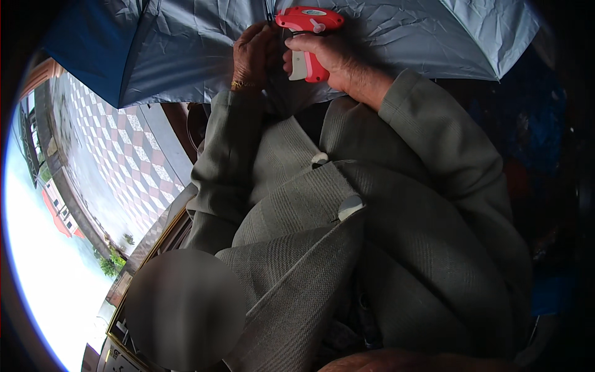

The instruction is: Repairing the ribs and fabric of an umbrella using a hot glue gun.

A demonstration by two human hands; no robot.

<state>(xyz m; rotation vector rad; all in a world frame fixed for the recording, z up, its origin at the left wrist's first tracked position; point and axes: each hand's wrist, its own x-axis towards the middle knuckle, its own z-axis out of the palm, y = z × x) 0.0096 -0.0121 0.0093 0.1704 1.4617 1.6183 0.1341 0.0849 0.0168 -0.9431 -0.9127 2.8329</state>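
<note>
A silver-grey umbrella [192, 46] lies spread across the top of the view, its creased inner cloth showing along with its thin ribs. My right hand [331, 57] is wrapped round the handle of a red tagging gun [310, 20] with a white trigger; the gun's nose points left. Just left of that nose, my left hand [253, 56] is closed on the umbrella beside a dark rib. Its fingertips are partly hidden, so the exact spot they pinch does not show. The two hands are a short way apart.
My grey-green jacket [297, 204] fills the middle. At left, beyond a doorway or window edge, lies a patterned tile pavement [118, 133]. Dark surroundings with a blue thing [545, 136] are at right. A blurred round patch covers the lower left.
</note>
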